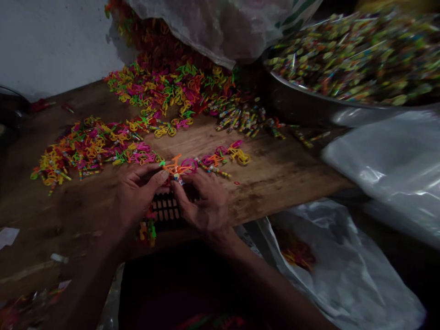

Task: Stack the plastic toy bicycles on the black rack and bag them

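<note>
- I see both hands working at the near edge of the table (275, 174), well to the lower left of the metal basin (299, 107), which I use as my landmark.
- The left hand (137, 192) is closed in a narrow pinch, thumb and fingertips on the orange plastic piece (175, 167).
- The right hand (206, 206), on the side nearer the basin, has its fingers curled tight against the lower edge of the same piece. Blur hides exactly how its fingertips sit.
- The orange plastic piece is held just above the table between the 2 hands, well apart from the basin.
- I judge it very light, thin and stiff with some spring, and smooth enough to slip. Its slim spokes look likely to snap if bent, so the thicker middle is the safer place to grip it.
- A dark slatted tray (167, 211) lies under the hands, farther from the basin than the piece.
- Loose multicoloured plastic pieces (92, 146) are spread far left of the basin, and a larger heap (165, 87) lies left of it, below a white sack (220, 27).
- Striped wrapped sticks (240, 119) are scattered just left of the basin, and many more (357, 59) fill it.
- A clear plastic bag (343, 275) hangs below the basin, off the table edge.
</note>
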{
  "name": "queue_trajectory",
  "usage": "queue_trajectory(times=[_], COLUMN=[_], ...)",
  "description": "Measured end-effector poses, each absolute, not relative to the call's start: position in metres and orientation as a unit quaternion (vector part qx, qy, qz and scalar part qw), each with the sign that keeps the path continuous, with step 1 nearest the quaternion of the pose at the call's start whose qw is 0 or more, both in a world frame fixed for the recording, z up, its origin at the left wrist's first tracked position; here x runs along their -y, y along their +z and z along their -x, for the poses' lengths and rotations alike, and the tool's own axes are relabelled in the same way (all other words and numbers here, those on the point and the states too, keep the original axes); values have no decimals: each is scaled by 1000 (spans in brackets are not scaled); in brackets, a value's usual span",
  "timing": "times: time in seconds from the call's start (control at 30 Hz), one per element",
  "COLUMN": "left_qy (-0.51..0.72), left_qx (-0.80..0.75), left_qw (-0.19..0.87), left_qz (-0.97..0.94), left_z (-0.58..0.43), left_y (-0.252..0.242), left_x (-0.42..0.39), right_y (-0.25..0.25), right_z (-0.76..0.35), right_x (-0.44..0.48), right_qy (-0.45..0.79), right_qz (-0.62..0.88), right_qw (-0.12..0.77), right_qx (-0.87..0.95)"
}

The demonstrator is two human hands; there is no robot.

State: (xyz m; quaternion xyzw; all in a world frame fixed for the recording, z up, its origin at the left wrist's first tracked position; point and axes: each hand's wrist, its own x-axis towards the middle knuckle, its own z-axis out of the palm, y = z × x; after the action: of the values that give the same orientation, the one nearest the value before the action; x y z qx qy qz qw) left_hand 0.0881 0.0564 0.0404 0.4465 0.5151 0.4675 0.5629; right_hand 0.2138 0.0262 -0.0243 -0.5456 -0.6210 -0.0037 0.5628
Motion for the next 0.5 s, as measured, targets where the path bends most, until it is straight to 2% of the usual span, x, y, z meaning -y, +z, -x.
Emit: queue_trajectory(times=[0.17, 0.37, 0.5], left_qy=[469, 488, 493], left_qx=[-526, -512, -495], left_qw=[541, 566, 574], left_qz=[-459, -424, -426], left_z=[-87, -87, -87], left_y=[38, 38, 42], left_x=[-60, -67, -67], right_y=[-24, -24, -22], right_z=[-211, -209, -206], right_x=[-26, -26, -22], right_qy=[-2, 30, 33], right_qz=[540, 562, 555], right_qw=[575, 544, 561], right_qx=[615, 623, 613])
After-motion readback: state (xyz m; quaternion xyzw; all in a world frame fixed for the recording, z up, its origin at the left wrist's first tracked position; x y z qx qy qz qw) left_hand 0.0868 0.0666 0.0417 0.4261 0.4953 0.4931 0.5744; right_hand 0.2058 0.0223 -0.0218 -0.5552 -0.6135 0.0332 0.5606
